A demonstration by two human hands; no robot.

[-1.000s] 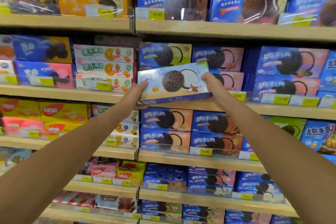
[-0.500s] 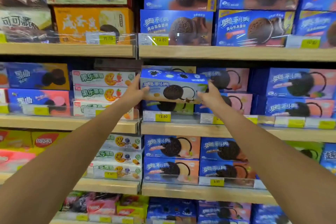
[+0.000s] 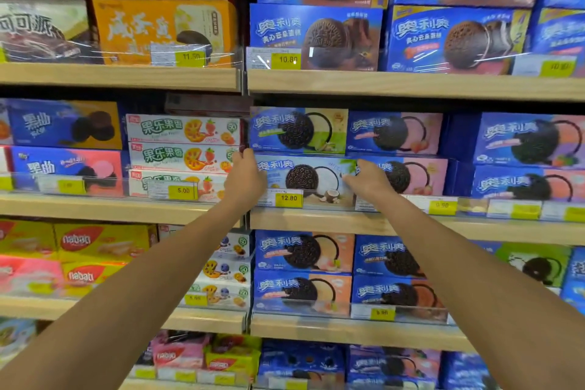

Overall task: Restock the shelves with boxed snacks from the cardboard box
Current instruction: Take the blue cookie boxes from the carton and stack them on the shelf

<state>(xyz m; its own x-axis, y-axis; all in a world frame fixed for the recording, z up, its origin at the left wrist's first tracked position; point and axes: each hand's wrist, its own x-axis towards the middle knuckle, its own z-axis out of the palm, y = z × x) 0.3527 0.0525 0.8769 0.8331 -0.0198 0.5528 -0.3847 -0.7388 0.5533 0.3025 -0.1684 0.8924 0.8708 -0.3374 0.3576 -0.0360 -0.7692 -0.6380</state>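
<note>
**Cookie box held at both ends on the middle shelf**

The left grip (image 3: 245,179) curls round the left end of the blue coconut cookie box (image 3: 304,177), and the right grip (image 3: 367,180) pinches its right end. Between them the box faces outward on the shelf (image 3: 348,222), directly under a green-fronted box (image 3: 297,130). A pink-fronted box (image 3: 411,176) stands just right of the right grip. A yellow 12.80 tag (image 3: 288,198) sits below, between the grips.

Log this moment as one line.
step: shelving | item: coconut cookie box, on middle shelf under green cookie box | left grip: holds left end | right grip: holds right end
</note>
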